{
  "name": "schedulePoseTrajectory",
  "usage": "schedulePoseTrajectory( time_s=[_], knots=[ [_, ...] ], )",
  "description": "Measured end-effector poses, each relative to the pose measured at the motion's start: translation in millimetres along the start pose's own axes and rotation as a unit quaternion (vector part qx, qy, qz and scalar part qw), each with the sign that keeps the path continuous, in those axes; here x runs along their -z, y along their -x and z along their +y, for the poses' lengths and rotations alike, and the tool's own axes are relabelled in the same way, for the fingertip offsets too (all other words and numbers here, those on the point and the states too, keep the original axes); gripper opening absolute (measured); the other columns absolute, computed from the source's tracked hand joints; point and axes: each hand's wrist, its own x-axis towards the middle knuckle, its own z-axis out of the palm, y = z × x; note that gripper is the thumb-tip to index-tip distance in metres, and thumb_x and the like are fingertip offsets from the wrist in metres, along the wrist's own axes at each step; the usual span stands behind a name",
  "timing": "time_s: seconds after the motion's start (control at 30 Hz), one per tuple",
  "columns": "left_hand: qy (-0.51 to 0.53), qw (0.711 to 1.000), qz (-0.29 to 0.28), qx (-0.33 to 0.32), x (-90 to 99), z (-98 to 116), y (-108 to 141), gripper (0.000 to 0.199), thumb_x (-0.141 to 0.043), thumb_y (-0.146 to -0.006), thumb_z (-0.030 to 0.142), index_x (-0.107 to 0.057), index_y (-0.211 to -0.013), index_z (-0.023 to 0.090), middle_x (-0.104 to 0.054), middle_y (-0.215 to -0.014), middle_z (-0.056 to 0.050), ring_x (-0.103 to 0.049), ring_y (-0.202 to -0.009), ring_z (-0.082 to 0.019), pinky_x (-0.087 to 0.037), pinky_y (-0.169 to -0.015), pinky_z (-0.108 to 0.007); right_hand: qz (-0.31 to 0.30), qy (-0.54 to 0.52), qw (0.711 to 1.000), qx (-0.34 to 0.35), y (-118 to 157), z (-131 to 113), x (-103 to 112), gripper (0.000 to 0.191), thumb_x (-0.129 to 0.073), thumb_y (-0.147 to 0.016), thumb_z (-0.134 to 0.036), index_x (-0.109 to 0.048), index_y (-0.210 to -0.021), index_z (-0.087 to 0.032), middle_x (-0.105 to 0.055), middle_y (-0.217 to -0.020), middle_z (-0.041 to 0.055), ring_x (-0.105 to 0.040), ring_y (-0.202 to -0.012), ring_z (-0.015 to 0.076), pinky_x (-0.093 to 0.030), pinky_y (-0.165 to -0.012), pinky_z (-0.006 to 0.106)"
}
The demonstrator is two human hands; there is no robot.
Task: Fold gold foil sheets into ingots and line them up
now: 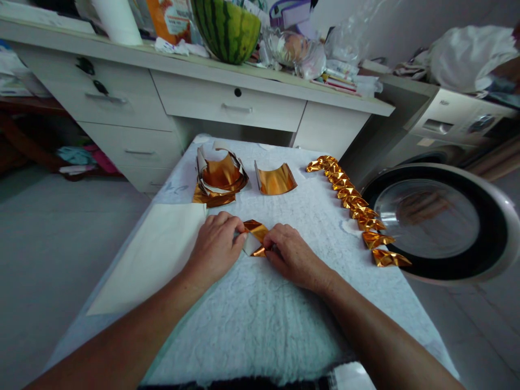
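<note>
Between my two hands lies a partly folded sheet of gold foil paper [258, 232], with its pale underside showing in the middle. My left hand [220, 238] pinches its left edge, and my right hand [289, 250] pinches the right side. Both hands rest low on the cloth-covered table. Beyond them stands a curled stack of gold foil paper [220, 174], with a single curved gold sheet [277, 179] to its right. A curving row of folded gold pieces [352, 203] runs along the table's right side.
A large white sheet [154, 254] lies under and left of my left forearm. Behind the table is a drawer counter [227, 103] bearing a cut watermelon [226, 30]. At the right, a washing machine's open round door [439, 216] stands close to the table edge.
</note>
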Motion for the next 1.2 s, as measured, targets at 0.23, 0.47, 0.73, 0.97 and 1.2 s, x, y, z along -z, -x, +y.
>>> schedulePoseTrajectory(
  time_s=[0.23, 0.47, 0.73, 0.97, 1.2],
  knots=[
    [0.022, 1.0, 0.01, 0.004, 1.3, 4, -1, 0.008, -0.056, -0.085, 0.022, -0.058, -0.092, 0.02, -0.06, -0.096, -0.006, -0.054, -0.093, -0.025, -0.042, -0.085, -0.041, 0.01, -0.01, 1.0, -0.02, -2, 0, -1, 0.017, -0.051, -0.082, -0.004, -0.061, -0.087, -0.017, -0.059, -0.09, 0.0048, -0.052, -0.087, 0.0171, -0.04, -0.081, 0.031],
    [0.096, 0.995, -0.005, -0.01, 2.2, 8, -1, 0.011, -0.054, -0.082, 0.013, -0.047, -0.084, 0.021, -0.057, -0.089, -0.003, -0.054, -0.089, -0.022, -0.043, -0.081, -0.037, 0.033, -0.02, 0.999, -0.016, -3, 8, -1, 0.021, -0.048, -0.08, 0.001, -0.058, -0.078, -0.017, -0.058, -0.085, 0.0035, -0.052, -0.083, 0.0156, -0.04, -0.077, 0.027],
    [0.13, 0.987, -0.057, -0.069, 3.7, 14, 2, 0.013, -0.052, -0.082, 0.008, -0.05, -0.082, 0.021, -0.058, -0.09, -0.002, -0.052, -0.091, -0.021, -0.042, -0.082, -0.036, 0.016, -0.014, 1.0, 0.013, -1, 14, 1, 0.025, -0.045, -0.075, 0.004, -0.061, -0.076, -0.016, -0.057, -0.085, 0.0043, -0.052, -0.085, 0.0162, -0.04, -0.078, 0.027],
    [0.121, 0.986, -0.06, -0.093, 3.0, 12, 3, 0.016, -0.051, -0.082, 0.006, -0.057, -0.083, 0.021, -0.058, -0.094, -0.002, -0.052, -0.094, -0.02, -0.043, -0.085, -0.036, -0.024, 0.053, 0.998, 0.025, 1, 6, 8, 0.015, -0.056, -0.077, -0.006, -0.063, -0.085, -0.016, -0.058, -0.089, 0.0054, -0.052, -0.087, 0.0177, -0.041, -0.078, 0.028],
    [0.107, 0.987, -0.068, -0.101, 0.8, 11, 2, 0.015, -0.052, -0.084, 0.006, -0.06, -0.085, 0.019, -0.059, -0.093, -0.003, -0.052, -0.092, -0.02, -0.043, -0.083, -0.036, -0.053, 0.185, 0.979, 0.061, 2, 4, 7, 0.011, -0.055, -0.091, -0.017, -0.066, -0.09, -0.016, -0.062, -0.09, 0.0058, -0.053, -0.082, 0.0176, -0.039, -0.073, 0.031]
  ],
)
